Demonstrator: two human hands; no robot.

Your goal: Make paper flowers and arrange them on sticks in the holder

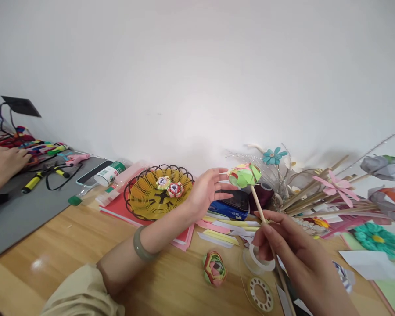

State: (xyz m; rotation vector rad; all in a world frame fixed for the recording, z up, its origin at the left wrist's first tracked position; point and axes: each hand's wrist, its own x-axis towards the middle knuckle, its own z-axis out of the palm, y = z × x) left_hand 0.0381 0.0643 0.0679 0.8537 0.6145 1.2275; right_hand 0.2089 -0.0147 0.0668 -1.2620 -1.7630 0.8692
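Observation:
My right hand (283, 245) is closed around a thin wooden stick (257, 202). At the stick's upper end sits a folded paper flower (245, 174), mostly green with yellow and pink. My left hand (212, 191) is raised just left of this flower, its fingers spread and holding nothing; whether a fingertip touches the petals I cannot tell. Below, on the table, lies a loose paper flower (215, 268) in red, green and pink. Two small paper flowers (170, 186) rest in a yellow woven basket (141, 197) behind my left forearm.
Tape rolls (260, 294) and paper strips (220, 237) lie near my right hand. A blue box (228, 208) stands behind. Stemmed craft flowers (337, 188) crowd the right. At left are a plastic bottle (110, 173), yellow-handled pliers (34, 181) and another person's hand (8, 162).

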